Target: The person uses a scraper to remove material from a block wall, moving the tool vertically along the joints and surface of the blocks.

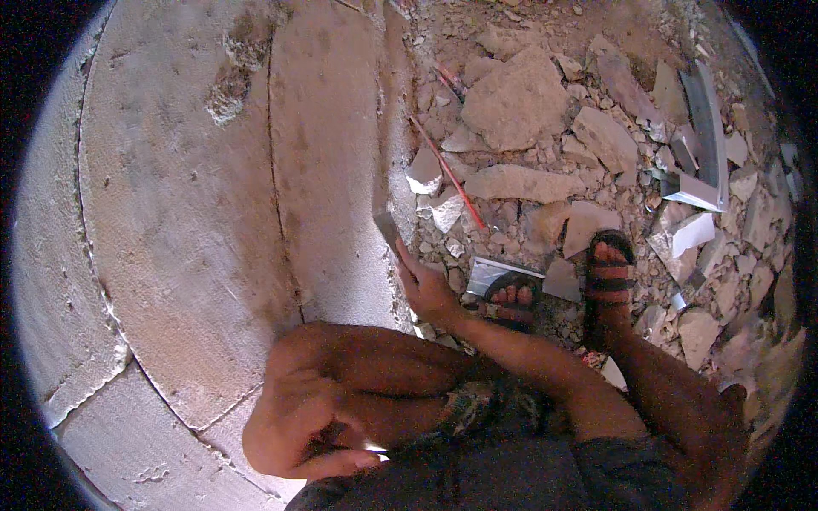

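Observation:
Near the middle, my right hand is closed on a short, flat grey bar whose exact kind I cannot make out. Its upper end reaches the foot of the block wall, along the edge where the wall meets the rubble. Part of the bar is hidden inside the fingers. At the lower left, my left hand is in shadow beside my bent knee. Its fingers are mostly hidden, and whether anything is in them does not show.
Broken slabs and rubble cover the ground on the right. A thin red rod lies across it near the wall. Farther right is a bent metal channel. A pale metal piece lies by my sandalled foot.

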`<state>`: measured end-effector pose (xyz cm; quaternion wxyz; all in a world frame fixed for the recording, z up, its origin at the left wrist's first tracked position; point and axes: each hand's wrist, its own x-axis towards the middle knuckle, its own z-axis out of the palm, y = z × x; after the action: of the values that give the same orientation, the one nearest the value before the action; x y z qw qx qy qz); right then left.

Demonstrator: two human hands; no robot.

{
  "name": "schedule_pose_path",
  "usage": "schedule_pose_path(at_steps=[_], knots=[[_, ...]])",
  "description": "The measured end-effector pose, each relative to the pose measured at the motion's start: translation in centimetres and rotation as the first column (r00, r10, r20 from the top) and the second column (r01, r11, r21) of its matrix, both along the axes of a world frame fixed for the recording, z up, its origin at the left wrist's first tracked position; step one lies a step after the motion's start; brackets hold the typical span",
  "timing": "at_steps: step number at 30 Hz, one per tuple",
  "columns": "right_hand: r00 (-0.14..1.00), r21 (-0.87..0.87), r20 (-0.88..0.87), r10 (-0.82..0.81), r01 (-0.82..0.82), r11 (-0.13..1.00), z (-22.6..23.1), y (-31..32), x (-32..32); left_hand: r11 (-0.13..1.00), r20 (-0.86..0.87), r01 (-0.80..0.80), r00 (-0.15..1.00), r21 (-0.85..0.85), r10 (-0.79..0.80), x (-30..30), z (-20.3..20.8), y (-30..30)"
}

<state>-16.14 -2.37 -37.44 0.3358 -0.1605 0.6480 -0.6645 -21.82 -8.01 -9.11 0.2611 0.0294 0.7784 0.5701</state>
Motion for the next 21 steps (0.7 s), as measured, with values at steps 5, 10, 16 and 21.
schedule_pose_path(at_steps=[5,10,16,21], knots=[[0.969,0.084,0.231,0.084,-0.106,0.991,0.4,-0.7,-0.2,1.0,0.04,0.003,0.999,-0.026,-0.002,1.2,0.5,-0.9],[0.984,0.026,0.16,0.082,-0.087,0.996,0.4,-1.0,-1.5,0.99,-0.047,0.003,0.999,-0.139,-0.009,1.5,1.9,-1.4],[0.97,0.034,0.228,0.086,-0.096,0.995,0.0,-1.9,-3.5,0.993,-0.011,0.002,1.0,-0.12,-0.003,2.2,1.9,-0.8],[0.996,-0.03,0.089,0.031,-0.029,0.999,-1.1,-0.5,-1.5,0.994,-0.025,0.005,1.0,-0.112,-0.008,1.1,1.3,-0.8]])
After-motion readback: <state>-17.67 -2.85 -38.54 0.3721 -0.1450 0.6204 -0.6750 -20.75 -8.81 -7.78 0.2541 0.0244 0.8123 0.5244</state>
